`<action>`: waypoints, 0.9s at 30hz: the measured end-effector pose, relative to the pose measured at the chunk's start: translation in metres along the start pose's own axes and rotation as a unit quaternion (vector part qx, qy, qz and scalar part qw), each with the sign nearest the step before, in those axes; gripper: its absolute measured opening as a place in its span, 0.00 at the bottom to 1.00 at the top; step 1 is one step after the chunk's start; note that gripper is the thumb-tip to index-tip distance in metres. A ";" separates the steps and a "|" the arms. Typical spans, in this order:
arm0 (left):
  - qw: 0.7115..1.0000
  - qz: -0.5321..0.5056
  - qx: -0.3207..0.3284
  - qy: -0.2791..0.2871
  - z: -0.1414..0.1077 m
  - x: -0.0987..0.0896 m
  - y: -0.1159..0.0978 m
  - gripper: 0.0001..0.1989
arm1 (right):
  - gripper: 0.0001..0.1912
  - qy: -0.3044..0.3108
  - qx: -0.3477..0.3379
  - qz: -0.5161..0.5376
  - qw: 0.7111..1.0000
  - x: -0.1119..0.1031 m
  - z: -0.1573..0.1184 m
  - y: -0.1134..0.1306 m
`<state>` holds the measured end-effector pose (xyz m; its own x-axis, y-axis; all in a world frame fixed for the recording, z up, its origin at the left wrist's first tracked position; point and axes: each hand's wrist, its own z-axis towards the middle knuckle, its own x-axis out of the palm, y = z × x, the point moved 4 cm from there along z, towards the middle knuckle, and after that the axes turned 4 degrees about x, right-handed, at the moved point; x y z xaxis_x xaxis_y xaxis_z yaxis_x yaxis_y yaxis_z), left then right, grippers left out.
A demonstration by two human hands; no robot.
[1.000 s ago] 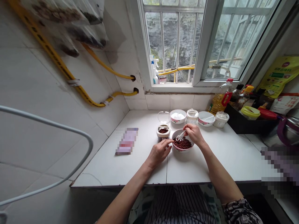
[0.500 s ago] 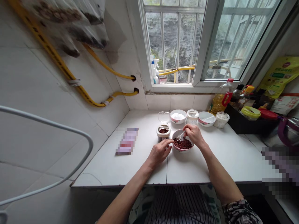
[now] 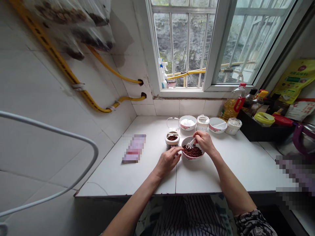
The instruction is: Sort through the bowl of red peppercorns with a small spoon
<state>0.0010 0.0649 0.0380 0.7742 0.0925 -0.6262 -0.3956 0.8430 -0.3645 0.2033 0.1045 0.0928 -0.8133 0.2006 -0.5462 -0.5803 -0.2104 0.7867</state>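
In my right hand [image 3: 203, 141] is a small clear plastic spoon [image 3: 190, 144], pinched by its handle, its scoop down over the bowl. The white bowl [image 3: 193, 158] has a pink floral pattern and holds dark red dried bits that look like Sichuan peppercorns [image 3: 194, 151]. My left hand [image 3: 168, 160] grips the bowl's left rim, fingertips over the edge and thumb lower outside. Just behind that hand stands a spice jar [image 3: 172, 143] with its clear lid [image 3: 173, 123] flipped up; the same dark red bits show inside.
Along the back stand a bowl of white powder [image 3: 188, 122], a lidded jar [image 3: 203, 123], a bowl with a white spoon [image 3: 218, 126] and another jar [image 3: 233, 126]. Right of them are an oil bottle [image 3: 232, 104] and a black condiment box [image 3: 256, 127]. A blurred packet [image 3: 135, 149] lies left.
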 end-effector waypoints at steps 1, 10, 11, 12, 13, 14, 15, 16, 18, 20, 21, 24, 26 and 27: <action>1.000 0.000 0.000 0.001 0.000 0.000 0.000 0.15 | 0.11 -0.001 0.003 0.002 1.000 0.000 0.000 0.000; 1.000 -0.001 -0.004 0.001 -0.001 0.001 0.001 0.15 | 0.10 0.001 0.013 0.016 1.000 0.001 0.000 -0.002; 1.000 -0.001 -0.004 0.002 -0.001 0.001 0.001 0.15 | 0.10 0.003 0.022 0.034 0.999 0.002 0.000 -0.003; 1.000 -0.002 -0.005 0.002 -0.001 0.000 0.001 0.15 | 0.10 0.006 0.032 0.052 0.998 0.003 0.001 -0.004; 1.000 -0.003 -0.005 0.003 0.000 0.000 0.001 0.15 | 0.10 0.009 0.043 0.069 0.997 0.003 0.001 -0.006; 1.000 -0.004 -0.005 0.003 0.000 0.000 0.000 0.15 | 0.10 0.012 0.055 0.087 0.995 0.004 0.001 -0.008; 1.000 -0.004 -0.005 0.003 0.000 0.000 0.000 0.15 | 0.09 0.014 0.067 0.106 0.992 0.004 0.002 -0.010; 1.000 -0.005 -0.005 0.004 0.000 0.000 0.000 0.15 | 0.09 0.016 0.079 0.130 0.988 0.005 0.002 -0.011; 1.000 -0.006 -0.006 0.005 -0.001 0.000 0.001 0.15 | 0.08 0.013 0.098 0.181 0.978 0.004 0.004 -0.014; 1.000 -0.005 -0.007 0.006 -0.001 0.001 0.001 0.16 | 0.07 0.006 0.105 0.219 0.970 0.002 0.007 -0.015; 1.000 -0.004 -0.007 0.007 -0.001 0.001 0.002 0.16 | 0.07 0.002 0.106 0.229 0.968 0.002 0.008 -0.015; 1.000 0.001 -0.009 0.009 -0.001 0.001 0.003 0.16 | 0.07 -0.009 0.091 0.248 0.964 0.003 0.011 -0.006; 1.000 0.005 -0.011 0.010 -0.001 0.002 0.003 0.16 | 0.08 -0.021 0.059 0.252 0.966 0.007 0.011 0.005; 1.000 0.006 -0.011 0.010 -0.001 0.002 0.003 0.16 | 0.09 -0.028 0.035 0.242 0.969 0.010 0.009 0.012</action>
<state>0.0003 0.0672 0.0348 0.7593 0.0921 -0.6442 -0.4163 0.8295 -0.3722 0.1887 0.1130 0.0995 -0.9850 0.1454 -0.0929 -0.1247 -0.2281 0.9656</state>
